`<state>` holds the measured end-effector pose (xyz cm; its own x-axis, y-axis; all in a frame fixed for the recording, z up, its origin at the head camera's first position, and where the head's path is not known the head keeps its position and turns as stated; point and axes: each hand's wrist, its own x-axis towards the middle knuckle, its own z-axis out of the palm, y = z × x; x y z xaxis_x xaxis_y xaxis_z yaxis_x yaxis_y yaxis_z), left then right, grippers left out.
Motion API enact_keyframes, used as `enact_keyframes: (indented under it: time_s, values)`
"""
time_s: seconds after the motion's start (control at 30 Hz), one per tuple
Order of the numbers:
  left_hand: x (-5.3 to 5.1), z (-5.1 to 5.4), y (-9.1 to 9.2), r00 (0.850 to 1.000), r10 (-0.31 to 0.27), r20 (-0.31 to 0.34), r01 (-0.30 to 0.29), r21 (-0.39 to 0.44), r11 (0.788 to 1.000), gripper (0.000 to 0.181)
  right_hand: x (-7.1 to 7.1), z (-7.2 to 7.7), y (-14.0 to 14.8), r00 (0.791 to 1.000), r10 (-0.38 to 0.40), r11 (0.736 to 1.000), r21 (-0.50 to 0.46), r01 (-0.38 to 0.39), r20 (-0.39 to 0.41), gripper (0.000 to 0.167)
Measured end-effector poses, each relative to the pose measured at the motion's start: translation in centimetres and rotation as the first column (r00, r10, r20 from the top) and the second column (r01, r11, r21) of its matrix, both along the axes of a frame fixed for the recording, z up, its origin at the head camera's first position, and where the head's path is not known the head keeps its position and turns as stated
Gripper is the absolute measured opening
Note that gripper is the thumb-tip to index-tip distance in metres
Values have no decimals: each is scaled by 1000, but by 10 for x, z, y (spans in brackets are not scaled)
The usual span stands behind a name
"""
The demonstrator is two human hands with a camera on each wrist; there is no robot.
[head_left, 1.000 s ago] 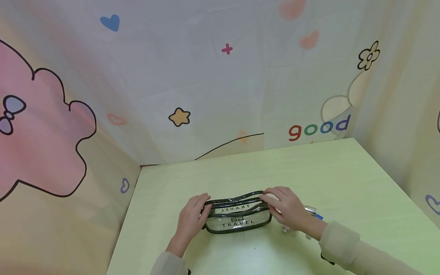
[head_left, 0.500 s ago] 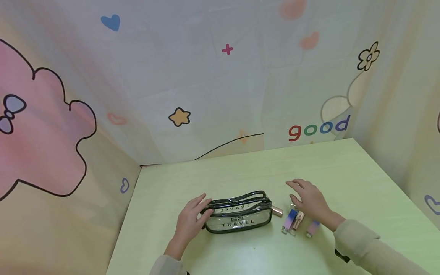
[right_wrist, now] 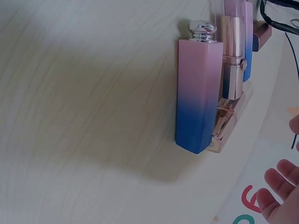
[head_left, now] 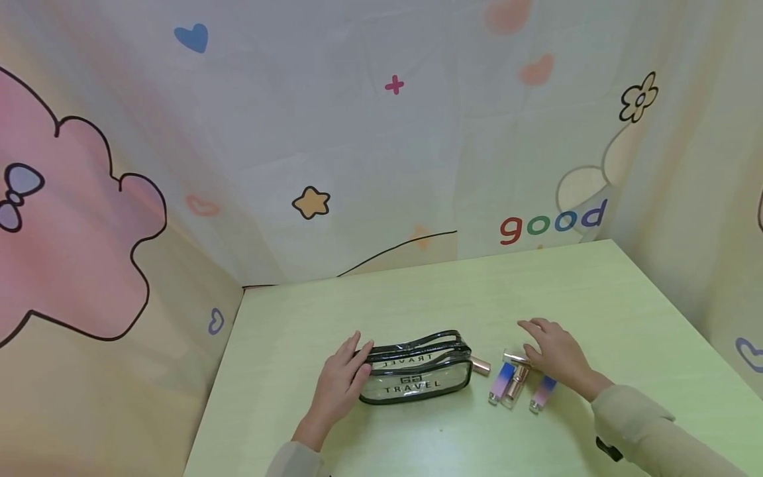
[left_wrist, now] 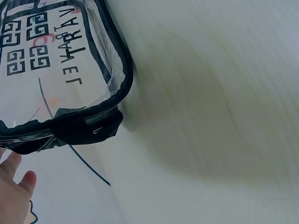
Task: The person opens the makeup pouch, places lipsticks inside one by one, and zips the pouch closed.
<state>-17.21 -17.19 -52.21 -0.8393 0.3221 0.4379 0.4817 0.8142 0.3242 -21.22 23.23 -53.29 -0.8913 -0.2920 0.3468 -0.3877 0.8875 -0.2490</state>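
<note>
A clear pouch with black trim and TRAVEL lettering point(head_left: 411, 384) lies on the table. At its left end is my left hand point(head_left: 340, 384), fingers extended; in the left wrist view its fingertips lie beside the pouch's dark corner point(left_wrist: 84, 128). My right hand point(head_left: 557, 354), loosely bent and holding nothing visible, hovers by several lipstick tubes. Among them are a blue-pink tube point(head_left: 502, 383), a rose-gold tube point(head_left: 517, 383) and another blue-pink tube point(head_left: 542, 394), large in the right wrist view point(right_wrist: 198, 98). A further rose-gold tube point(head_left: 480, 366) lies against the pouch's right end.
The pale green table point(head_left: 298, 318) meets a printed cloth backdrop point(head_left: 369, 146) at its back edge. More printed cloth point(head_left: 197, 371) hangs along the left side, and another stretch on the right.
My right hand has left the pouch's right end and moved right, over the tubes, uncovering them. My left hand has shifted slightly at the left end. The pouch has stayed in place.
</note>
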Motion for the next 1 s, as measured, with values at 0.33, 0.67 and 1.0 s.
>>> enact_keyframes:
  time_s: [0.33, 0.67, 1.0]
  values:
    - [0, -2, -2, 997, 12, 79, -9, -29, 1000, 45, 3, -5, 10, 996, -18, 999, 29, 16, 91, 40]
    - [0, -5, -3, 992, 8, 123, -10, 16, 1000, 48, 4, -10, 16, 982, -20, 1000, 22, 16, 185, 36]
    - [1, -3, -1, 978, 20, 207, -44, 116, 992, 45, 2, -17, 20, 975, -12, 1000, 11, 10, 221, 35]
